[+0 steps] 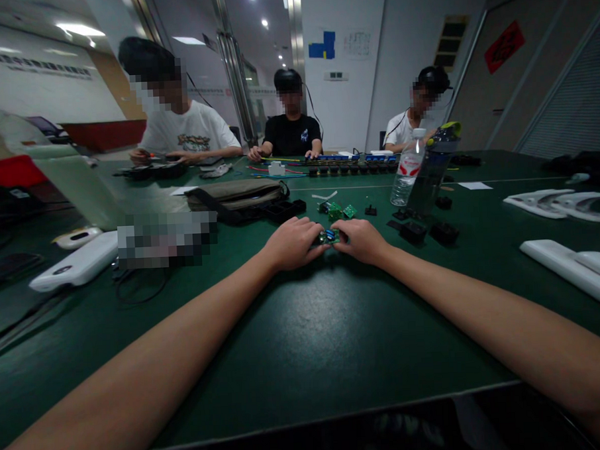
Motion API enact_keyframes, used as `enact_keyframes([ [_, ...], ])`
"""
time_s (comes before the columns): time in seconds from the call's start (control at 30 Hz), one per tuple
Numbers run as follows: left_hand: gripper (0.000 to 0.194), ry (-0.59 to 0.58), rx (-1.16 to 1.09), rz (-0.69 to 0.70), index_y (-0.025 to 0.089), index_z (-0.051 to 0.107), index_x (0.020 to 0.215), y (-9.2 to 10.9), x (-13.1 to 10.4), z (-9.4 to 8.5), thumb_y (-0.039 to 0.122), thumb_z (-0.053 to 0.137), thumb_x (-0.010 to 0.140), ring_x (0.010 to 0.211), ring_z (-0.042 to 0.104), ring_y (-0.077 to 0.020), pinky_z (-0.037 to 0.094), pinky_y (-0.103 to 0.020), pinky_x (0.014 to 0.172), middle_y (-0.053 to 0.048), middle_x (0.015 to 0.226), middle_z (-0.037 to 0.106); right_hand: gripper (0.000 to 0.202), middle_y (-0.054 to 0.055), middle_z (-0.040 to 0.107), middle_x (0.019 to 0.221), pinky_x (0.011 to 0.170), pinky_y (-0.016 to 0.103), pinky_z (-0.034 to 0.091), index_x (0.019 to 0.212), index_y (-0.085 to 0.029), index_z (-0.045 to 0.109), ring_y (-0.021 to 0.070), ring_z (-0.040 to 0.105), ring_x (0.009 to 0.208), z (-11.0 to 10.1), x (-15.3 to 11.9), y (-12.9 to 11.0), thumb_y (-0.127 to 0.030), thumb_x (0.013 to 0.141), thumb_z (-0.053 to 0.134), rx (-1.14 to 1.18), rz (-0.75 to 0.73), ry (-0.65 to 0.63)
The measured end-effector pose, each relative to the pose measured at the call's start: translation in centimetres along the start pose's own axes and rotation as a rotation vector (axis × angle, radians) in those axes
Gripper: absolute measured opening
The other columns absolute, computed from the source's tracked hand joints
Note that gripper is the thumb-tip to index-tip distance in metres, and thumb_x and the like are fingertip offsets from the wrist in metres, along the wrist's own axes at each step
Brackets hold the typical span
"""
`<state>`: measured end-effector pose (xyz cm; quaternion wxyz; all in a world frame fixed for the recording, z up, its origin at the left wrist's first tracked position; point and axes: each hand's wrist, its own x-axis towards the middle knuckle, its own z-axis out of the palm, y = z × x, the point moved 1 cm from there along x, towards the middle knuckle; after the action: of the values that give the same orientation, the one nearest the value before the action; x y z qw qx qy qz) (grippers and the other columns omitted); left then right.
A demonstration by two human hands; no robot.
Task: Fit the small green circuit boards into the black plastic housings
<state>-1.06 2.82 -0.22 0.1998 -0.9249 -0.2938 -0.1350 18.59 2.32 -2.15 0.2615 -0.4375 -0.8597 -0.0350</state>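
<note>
Beyond both hands (325, 242), pinched around a circuit board (329, 236), loose green boards (336, 211).

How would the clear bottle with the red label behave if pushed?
The bottle stands upright and narrow on the green table, so it would probably tip if pushed high. Its clear plastic looks thin and may flex.

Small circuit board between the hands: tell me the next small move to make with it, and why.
Probably tilt the small circuit board slightly toward the camera: the left hand and right hand appear to hold it from opposite sides, and their fingers partly cover its edges.
</note>
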Motion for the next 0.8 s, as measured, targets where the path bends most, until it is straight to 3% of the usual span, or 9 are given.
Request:
enact_keyframes([
  [0.8, 0.036, 0.004, -0.008, 0.006, 0.016, 0.061, 0.098, -0.02, 0.05, 0.09, 0.047, 0.044, 0.097, 0.086, 0.061, -0.0243, 0.042, -0.036, 0.074, -0.010, 0.089, 0.069, 0.015, -0.001, 0.064, 0.072, 0.067, 0.025, 0.034, 0.095, -0.018, 0.064, 0.0151, 0.056, 0.068, 0.14, -0.04, 0.12, -0.019, 0.081, 0.068, 0.014, -0.013, -0.003],
])
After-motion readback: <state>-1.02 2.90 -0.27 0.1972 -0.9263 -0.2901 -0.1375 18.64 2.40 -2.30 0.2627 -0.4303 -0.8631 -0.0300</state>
